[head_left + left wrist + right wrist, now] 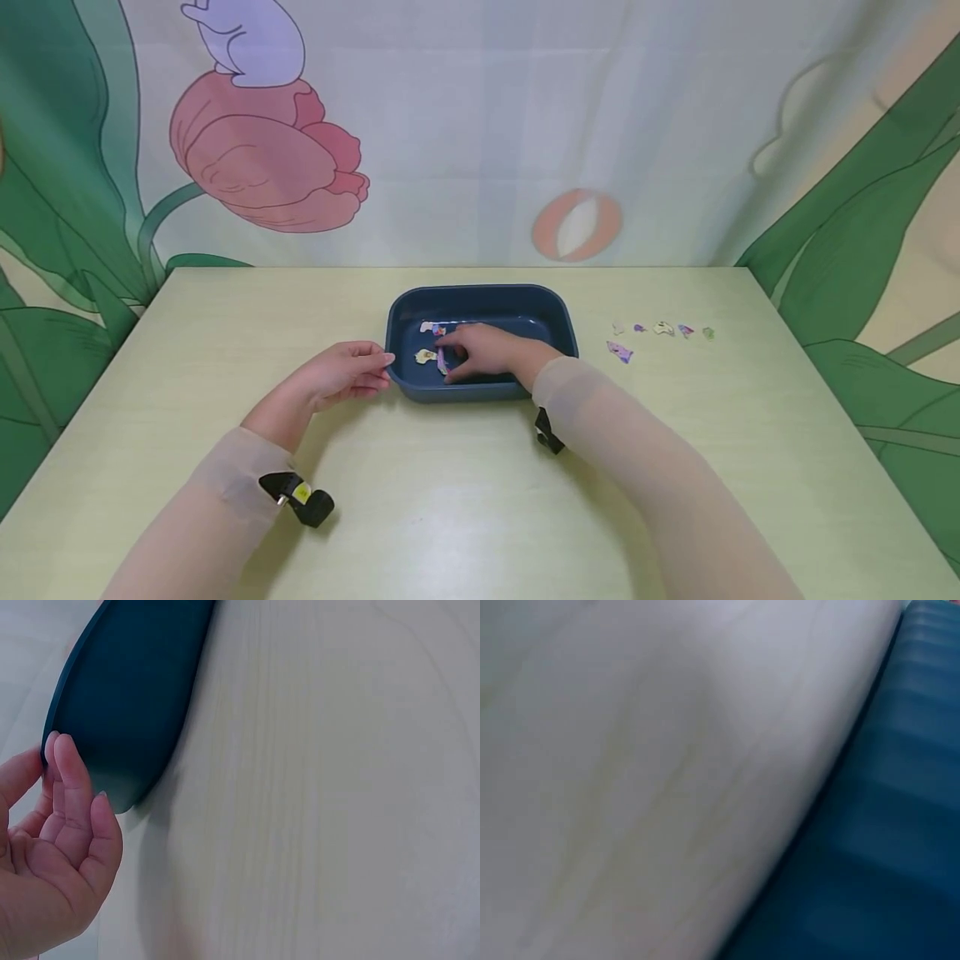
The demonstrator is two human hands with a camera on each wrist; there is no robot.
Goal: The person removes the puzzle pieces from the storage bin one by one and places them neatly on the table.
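Note:
A dark blue rectangular tray (pixel 480 393) stands on the table, with small flat picture cutouts on its floor. My left hand (pixel 351 371) pinches the tray's left rim between thumb and fingers, as the left wrist view also shows. Inside the tray, my right hand (pixel 486 350) curves its thumb and forefinger round the ends of a purple-and-white cutout (pixel 442 361). Just left of it lies a pale yellow cutout (pixel 425 357). Behind these is a white, red and blue cutout (pixel 432 328). The right wrist view has only the blurred tray side (pixel 870 847) and tabletop; the hand is hidden there.
Several small cutouts lie in a row right of the tray, among them a white one (pixel 663 328) and a green one (pixel 708 333). A purple cutout (pixel 619 352) lies nearer me. A printed curtain (pixel 465 133) hangs behind the table (pixel 450 500).

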